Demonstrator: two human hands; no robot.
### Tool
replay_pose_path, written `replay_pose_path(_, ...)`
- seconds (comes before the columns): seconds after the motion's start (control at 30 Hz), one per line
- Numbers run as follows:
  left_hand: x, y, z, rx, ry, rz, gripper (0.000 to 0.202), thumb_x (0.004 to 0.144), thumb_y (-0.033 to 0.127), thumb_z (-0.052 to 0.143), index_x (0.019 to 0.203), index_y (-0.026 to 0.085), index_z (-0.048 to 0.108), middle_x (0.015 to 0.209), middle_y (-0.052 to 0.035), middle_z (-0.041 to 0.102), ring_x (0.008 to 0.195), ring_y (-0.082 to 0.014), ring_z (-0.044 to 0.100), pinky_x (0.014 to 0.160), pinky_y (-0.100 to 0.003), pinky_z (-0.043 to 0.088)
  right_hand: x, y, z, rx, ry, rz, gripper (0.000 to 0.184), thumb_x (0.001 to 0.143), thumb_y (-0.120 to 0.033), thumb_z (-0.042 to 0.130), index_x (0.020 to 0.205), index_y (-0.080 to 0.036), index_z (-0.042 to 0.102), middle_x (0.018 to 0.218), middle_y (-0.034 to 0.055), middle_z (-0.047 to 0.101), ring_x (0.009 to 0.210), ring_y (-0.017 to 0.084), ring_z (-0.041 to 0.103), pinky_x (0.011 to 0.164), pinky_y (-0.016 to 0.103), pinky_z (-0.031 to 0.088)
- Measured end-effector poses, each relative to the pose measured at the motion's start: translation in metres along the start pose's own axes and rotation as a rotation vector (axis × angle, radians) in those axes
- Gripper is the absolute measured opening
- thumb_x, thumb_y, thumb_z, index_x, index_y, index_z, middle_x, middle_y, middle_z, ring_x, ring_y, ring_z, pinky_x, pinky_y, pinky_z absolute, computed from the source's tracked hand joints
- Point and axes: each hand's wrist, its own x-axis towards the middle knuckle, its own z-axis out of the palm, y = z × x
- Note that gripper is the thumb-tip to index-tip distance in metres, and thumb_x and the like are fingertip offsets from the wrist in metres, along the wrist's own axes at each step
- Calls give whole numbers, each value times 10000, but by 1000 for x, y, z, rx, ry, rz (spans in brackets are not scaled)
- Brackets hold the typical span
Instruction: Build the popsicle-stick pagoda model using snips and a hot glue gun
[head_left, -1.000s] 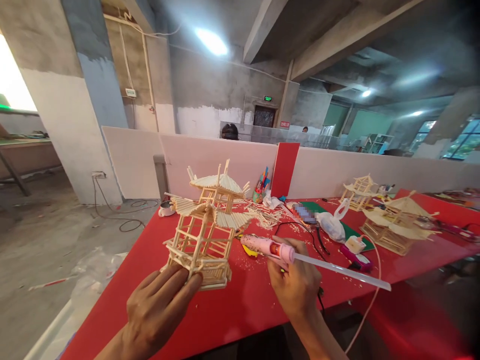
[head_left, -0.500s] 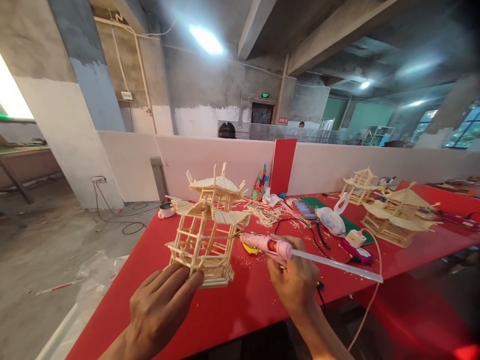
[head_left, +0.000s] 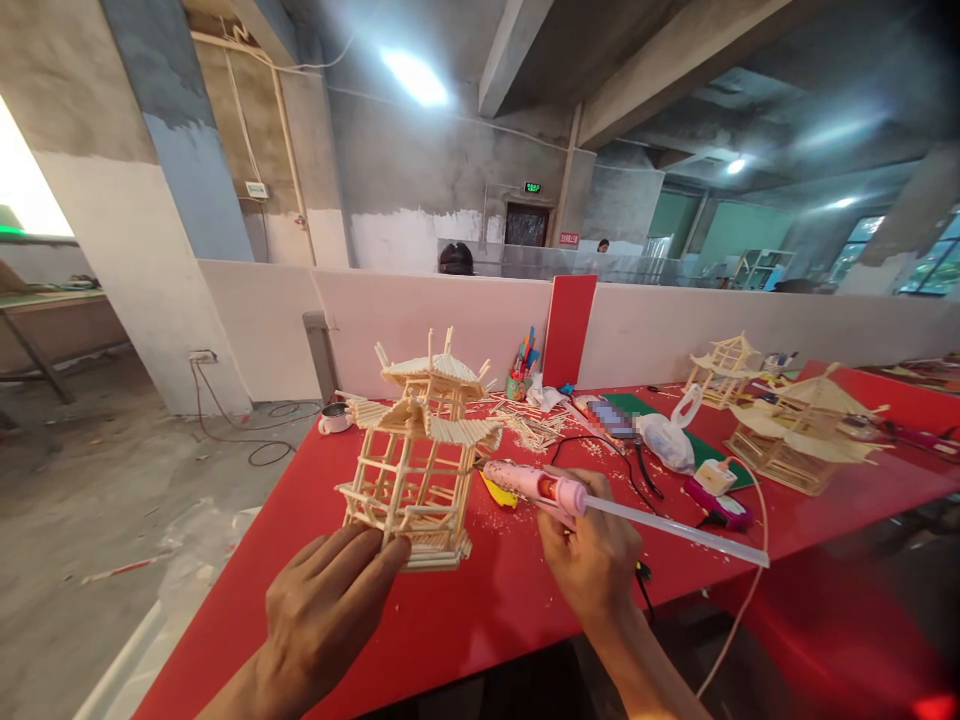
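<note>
A pale wooden-stick pavilion model (head_left: pixel 415 432) with two tiers of roof stands upright on the red table (head_left: pixel 480 620). My left hand (head_left: pixel 330 590) grips its near lower left edge, the fingers closed over the base. In my right hand (head_left: pixel 592 545) is a pink hot glue gun (head_left: pixel 529 483), held by its handle. A long clear glue stick (head_left: pixel 675 530) juts from the gun's back end. The nozzle points left, close to the model's right-hand posts; whether it touches them I cannot tell. A yellow tool (head_left: pixel 498 491) lies partly hidden behind the gun.
Loose sticks (head_left: pixel 536 428) and scraps lie behind the model, near a pen holder (head_left: pixel 517 385) and a white cup (head_left: pixel 334 418). Further right are a phone (head_left: pixel 611 418), a plastic bag (head_left: pixel 667 445), a white plug adapter (head_left: pixel 715 477) and two other stick models (head_left: pixel 806 430). A partition (head_left: pixel 420 305) runs behind.
Almost nothing differs. The whole view has shifted very slightly, and both hands keep their hold on the model and the glue gun.
</note>
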Motion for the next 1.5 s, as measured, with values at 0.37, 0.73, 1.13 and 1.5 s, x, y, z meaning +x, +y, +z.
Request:
replay_pose_path(0.37, 2, 0, -1, 18, 7, 10, 182, 884, 30, 539, 937, 176, 635, 713, -6, 636, 686, -140, 601, 617, -266, 408, 0, -2, 0, 12, -1, -61, 195, 920, -173, 509, 1096, -168, 593, 935, 83, 688, 757, 179, 674, 591, 255, 508)
replay_pose_path(0.73, -4, 0, 2, 15, -22, -13, 201, 874, 28, 543, 944, 195, 629, 702, 5, 615, 668, -129, 580, 613, -259, 412, -1, 1, 0, -10, -1, -28, 196, 918, -174, 517, 1099, -171, 590, 960, 94, 682, 783, 186, 681, 589, 259, 503)
replay_pose_path(1.13, 2, 2, 0, -9, 19, -81, 132, 884, 92, 589, 929, 208, 633, 705, 3, 666, 637, -133, 630, 599, -239, 464, -6, -1, 2, 29, -8, -14, 200, 908, -173, 524, 1091, -175, 604, 934, 89, 679, 785, 180, 685, 624, 251, 522)
replay_pose_path(1.5, 10, 6, -6, -299, 36, -368, 84, 864, 278, 664, 915, 212, 667, 777, -20, 732, 644, -141, 704, 546, -177, 556, -3, -3, 6, 42, 20, 30, 195, 898, -160, 536, 1075, -204, 604, 933, 68, 682, 793, 174, 677, 607, 245, 505)
